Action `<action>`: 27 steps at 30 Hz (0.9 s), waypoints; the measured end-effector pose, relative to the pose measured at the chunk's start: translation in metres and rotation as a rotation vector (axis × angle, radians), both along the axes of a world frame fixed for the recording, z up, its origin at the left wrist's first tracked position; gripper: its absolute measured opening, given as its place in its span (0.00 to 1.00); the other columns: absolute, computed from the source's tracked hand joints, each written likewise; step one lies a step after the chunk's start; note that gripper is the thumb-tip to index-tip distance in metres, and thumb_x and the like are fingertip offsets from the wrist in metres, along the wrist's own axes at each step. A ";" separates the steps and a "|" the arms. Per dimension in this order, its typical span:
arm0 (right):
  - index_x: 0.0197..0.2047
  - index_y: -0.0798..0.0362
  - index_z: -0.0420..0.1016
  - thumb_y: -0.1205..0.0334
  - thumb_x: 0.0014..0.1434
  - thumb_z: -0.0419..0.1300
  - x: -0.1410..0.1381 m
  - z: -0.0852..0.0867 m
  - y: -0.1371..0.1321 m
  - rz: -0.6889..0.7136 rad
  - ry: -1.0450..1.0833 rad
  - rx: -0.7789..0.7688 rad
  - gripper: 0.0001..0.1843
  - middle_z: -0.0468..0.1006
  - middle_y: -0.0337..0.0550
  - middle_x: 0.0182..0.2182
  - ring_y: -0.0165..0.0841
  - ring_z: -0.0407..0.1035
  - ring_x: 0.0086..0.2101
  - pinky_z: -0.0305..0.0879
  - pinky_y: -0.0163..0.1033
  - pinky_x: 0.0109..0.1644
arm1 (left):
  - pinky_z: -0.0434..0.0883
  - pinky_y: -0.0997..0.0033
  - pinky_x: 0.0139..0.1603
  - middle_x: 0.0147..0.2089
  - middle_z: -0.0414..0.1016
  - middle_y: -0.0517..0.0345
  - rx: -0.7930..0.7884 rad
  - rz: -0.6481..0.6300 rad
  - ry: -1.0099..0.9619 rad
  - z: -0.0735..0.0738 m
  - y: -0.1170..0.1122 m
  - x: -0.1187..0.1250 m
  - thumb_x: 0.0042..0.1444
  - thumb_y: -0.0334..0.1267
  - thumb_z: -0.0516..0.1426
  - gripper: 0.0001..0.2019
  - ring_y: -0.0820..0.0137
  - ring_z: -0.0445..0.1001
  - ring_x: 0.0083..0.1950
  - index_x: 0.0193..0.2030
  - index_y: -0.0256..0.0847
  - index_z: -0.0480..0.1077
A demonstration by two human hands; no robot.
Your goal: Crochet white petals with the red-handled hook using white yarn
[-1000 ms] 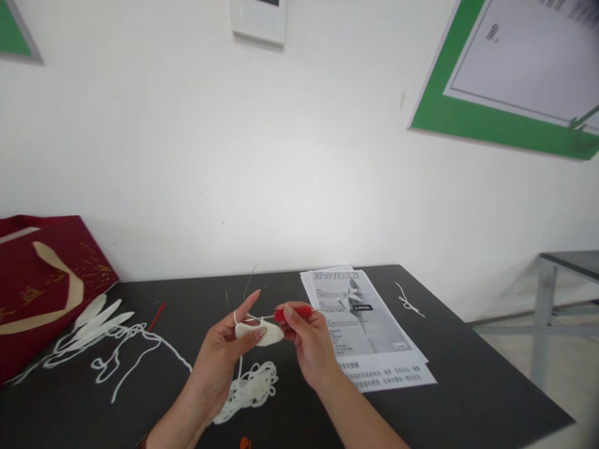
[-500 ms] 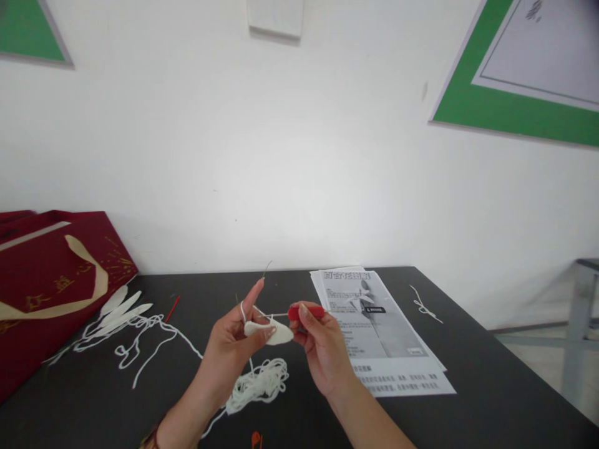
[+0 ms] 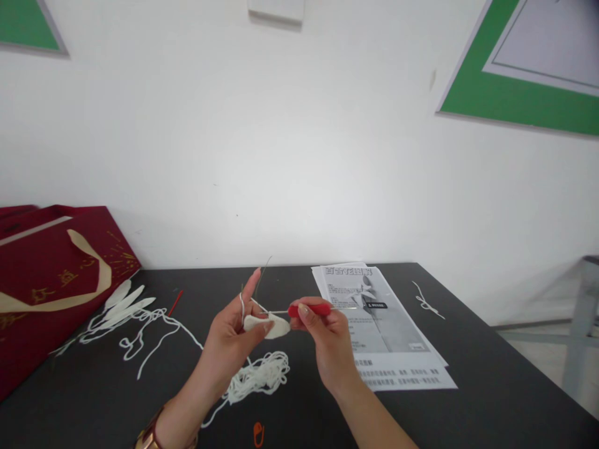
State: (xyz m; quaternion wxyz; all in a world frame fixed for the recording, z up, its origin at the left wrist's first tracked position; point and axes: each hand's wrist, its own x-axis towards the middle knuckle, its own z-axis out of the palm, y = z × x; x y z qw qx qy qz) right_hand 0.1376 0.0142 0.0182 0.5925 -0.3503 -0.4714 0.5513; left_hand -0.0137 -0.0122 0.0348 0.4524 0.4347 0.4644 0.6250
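Note:
My left hand (image 3: 234, 337) pinches a small white crocheted piece (image 3: 267, 325) between thumb and fingers, with white yarn looped over the raised forefinger. My right hand (image 3: 327, 346) grips a red-handled crochet hook (image 3: 309, 309); its thin metal shaft points left into the white piece. Both hands hover above a black table (image 3: 491, 399). A loose heap of white yarn (image 3: 257, 377) lies on the table just below the hands, and a strand runs up from it to my left hand.
Printed instruction sheets (image 3: 379, 324) lie to the right of my hands. A dark red gift bag (image 3: 47, 274) lies at the far left, with white crocheted petals (image 3: 124, 302) and loose yarn beside it. A yarn scrap (image 3: 425, 302) and an orange stitch marker (image 3: 258, 434) are also on the table.
The view has drifted left and slightly down, so everything sits further right in the frame. My hands keep their grip; the hook stays in the white piece, with only small finger movement.

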 end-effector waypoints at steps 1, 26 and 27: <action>0.34 0.52 0.80 0.56 0.56 0.65 0.000 0.000 -0.002 -0.026 -0.068 0.065 0.08 0.81 0.42 0.29 0.33 0.73 0.29 0.71 0.38 0.36 | 0.60 0.74 0.28 0.24 0.68 0.67 -0.008 -0.007 -0.015 0.000 0.000 0.000 0.44 0.33 0.66 0.43 0.73 0.64 0.25 0.69 0.45 0.56; 0.35 0.51 0.81 0.59 0.45 0.74 -0.022 -0.012 -0.019 0.279 0.666 -0.476 0.13 0.80 0.37 0.30 0.25 0.72 0.26 0.74 0.27 0.25 | 0.58 0.80 0.24 0.27 0.65 0.67 -0.106 -0.176 -0.421 0.013 -0.009 -0.011 0.43 0.28 0.68 0.41 0.79 0.60 0.25 0.63 0.57 0.63; 0.35 0.51 0.81 0.59 0.44 0.74 -0.022 -0.010 -0.020 0.258 0.663 -0.472 0.13 0.81 0.38 0.30 0.25 0.72 0.26 0.74 0.27 0.25 | 0.60 0.79 0.27 0.27 0.66 0.67 -0.060 -0.139 -0.397 0.012 -0.009 -0.010 0.44 0.29 0.68 0.41 0.78 0.61 0.26 0.64 0.57 0.62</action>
